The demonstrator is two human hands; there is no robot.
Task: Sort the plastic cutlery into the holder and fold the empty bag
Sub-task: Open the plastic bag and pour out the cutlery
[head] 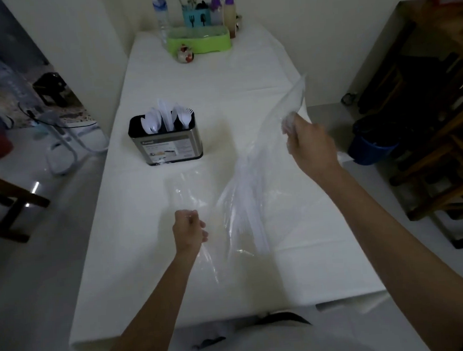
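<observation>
A clear plastic bag [242,185] is stretched between the two hands above the white-covered bench [245,73], running as a slanted band from lower centre of the frame up to the right. The left hand [189,230], at lower centre, has its grip closed on the bag's lower end, fingers curled into a fist around gathered film; more of the bag trails below and to the right of this hand, down towards the near part of the bench. The right hand [309,145], at centre right and higher in the frame, has its grip pinched on the bag's upper end, with a crumpled wad of plastic showing at the fingertips and a loose flap rising above and to the right of it. Between the two grips the film is creased into long folds and looks blurred; it seems empty, though the blur makes that hard to confirm. Whether the middle of the bag touches the bench cannot be told.

The cutlery holder [165,137], a dark-rimmed metal box with a label on its front, stands on the bench left of centre, well apart from both hands and above the left one in the frame. White plastic cutlery [166,118] stands upright inside it: spoons towards its left side, forks towards its right.

At the top centre of the frame, at the bench's far end, sit a green tray [199,42], a water bottle [161,13] and a teal caddy [196,16].
</observation>
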